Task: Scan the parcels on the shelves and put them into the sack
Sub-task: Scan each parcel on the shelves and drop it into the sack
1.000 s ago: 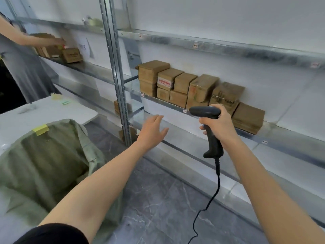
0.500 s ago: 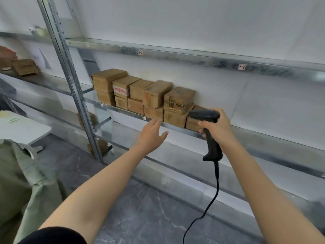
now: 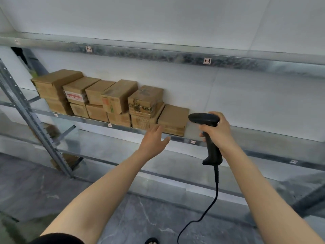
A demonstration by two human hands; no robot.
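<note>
Released left grip [image 3: 153, 140] is hovering, fingers straight, near the low end parcel [image 3: 173, 118] of the row sitting on the middle shelf [image 3: 88, 119]. The right grip [image 3: 217, 132] is grasping the black scanner [image 3: 212, 152] beside that parcel.

Viewpoint: we look out from the person's head, through one wide lens.
Direction: we face forward and down at the shelf [image 3: 88, 119] against the wall [image 3: 228, 88].
Nearness: we stand close. The left hand [image 3: 152, 140] and the right hand [image 3: 218, 132] with the scanner [image 3: 204, 118] reach mid-frame.
Lower field: we take in the floor [image 3: 140, 217].
</note>
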